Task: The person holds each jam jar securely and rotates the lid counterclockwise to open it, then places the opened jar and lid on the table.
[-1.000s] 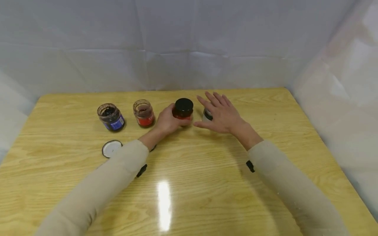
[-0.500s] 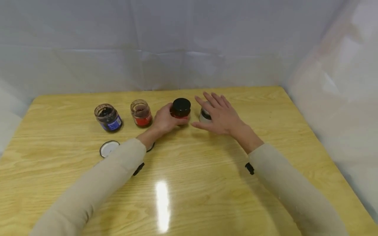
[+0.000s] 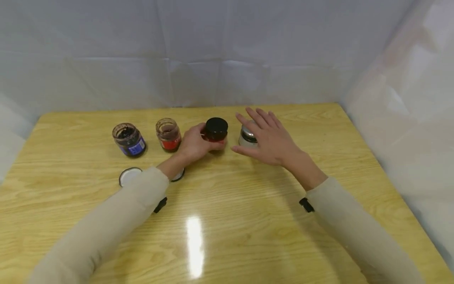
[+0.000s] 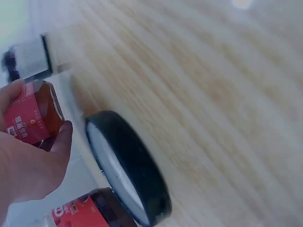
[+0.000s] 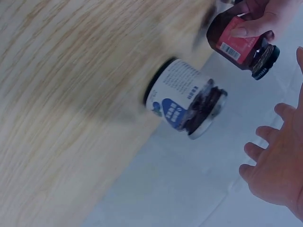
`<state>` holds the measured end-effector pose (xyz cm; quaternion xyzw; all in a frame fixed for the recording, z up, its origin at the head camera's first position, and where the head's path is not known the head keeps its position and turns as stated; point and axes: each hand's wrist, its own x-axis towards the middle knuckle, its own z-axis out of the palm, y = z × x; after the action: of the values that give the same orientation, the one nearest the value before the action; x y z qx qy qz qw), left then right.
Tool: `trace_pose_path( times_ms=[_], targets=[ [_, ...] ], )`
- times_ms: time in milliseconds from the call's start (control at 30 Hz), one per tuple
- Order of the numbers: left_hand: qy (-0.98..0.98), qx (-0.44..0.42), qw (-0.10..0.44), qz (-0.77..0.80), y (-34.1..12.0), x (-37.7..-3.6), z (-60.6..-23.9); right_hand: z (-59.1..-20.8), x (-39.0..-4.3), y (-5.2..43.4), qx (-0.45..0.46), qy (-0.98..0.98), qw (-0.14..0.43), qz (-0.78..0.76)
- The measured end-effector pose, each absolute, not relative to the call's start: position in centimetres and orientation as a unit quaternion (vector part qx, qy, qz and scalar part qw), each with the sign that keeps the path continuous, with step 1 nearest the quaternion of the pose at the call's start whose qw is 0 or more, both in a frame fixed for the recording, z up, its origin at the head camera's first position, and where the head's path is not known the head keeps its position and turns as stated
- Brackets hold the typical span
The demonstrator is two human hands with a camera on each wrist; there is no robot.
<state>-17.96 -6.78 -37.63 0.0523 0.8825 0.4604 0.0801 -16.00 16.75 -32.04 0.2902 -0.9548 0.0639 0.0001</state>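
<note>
A person in beige sleeves (image 3: 106, 221) works at a glossy yellow worktop (image 3: 255, 228), its wood grain running beneath a bright streak of reflected light (image 3: 195, 246). The left grip (image 3: 195, 146) is wrapped around a black-lidded, red-labelled jar (image 3: 216, 128) near the worktop's far edge; whether its base touches the wood is hard to tell. Clock directions run from that jar in the head view. At 3 o'clock, just beside it, stands a silver-lidded, white-labelled jar (image 3: 246, 141); the right grip (image 3: 271, 144), fingers spread and holding nothing, partly hides it, and the right wrist view shows the two apart. At 9 o'clock, two lidless jars stand upright: a red-labelled one (image 3: 168, 135) and, farther out, a blue-labelled one (image 3: 129, 140) with dark contents. A pale-faced, dark-rimmed lid (image 3: 129, 176) lies at 8 o'clock, partly behind the left sleeve; another lid (image 3: 178, 175) shows between 7 and 8, below the wrist. Creased, pale sheeting (image 3: 195, 47) hangs across 12 o'clock, with more (image 3: 408, 98) towards 3.
</note>
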Motion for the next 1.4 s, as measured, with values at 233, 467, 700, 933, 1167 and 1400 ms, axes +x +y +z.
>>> trace_pose_path(
  times_ms=[233, 467, 700, 933, 1167, 1400],
  targets=[
    [0.862, 0.078, 0.058, 0.498, -7.8, -15.9, -37.0, -31.5, -14.8, 16.6, 0.319, -0.94, 0.061, 0.105],
    [0.859, 0.121, 0.028, 0.496, -8.7, -13.7, -36.4, -31.3, -13.1, 16.4, 0.338, -0.928, 0.089, 0.131],
    [0.849, 0.15, 0.052, 0.504, -9.1, -10.7, -35.4, -31.3, -11.3, 15.7, 0.364, -0.911, 0.103, 0.164],
    [0.843, 0.141, 0.064, 0.515, -10.2, -7.9, -35.3, -31.2, -9.5, 15.0, 0.397, -0.882, 0.138, 0.214],
    [0.852, 0.145, 0.064, 0.5, -11.7, -6.2, -35.5, -31.6, -8.1, 14.6, 0.405, -0.878, 0.124, 0.224],
    [0.842, 0.133, 0.084, 0.516, -12.4, -4.3, -35.2, -32.0, -6.9, 13.8, 0.403, -0.874, 0.072, 0.262]
  ],
)
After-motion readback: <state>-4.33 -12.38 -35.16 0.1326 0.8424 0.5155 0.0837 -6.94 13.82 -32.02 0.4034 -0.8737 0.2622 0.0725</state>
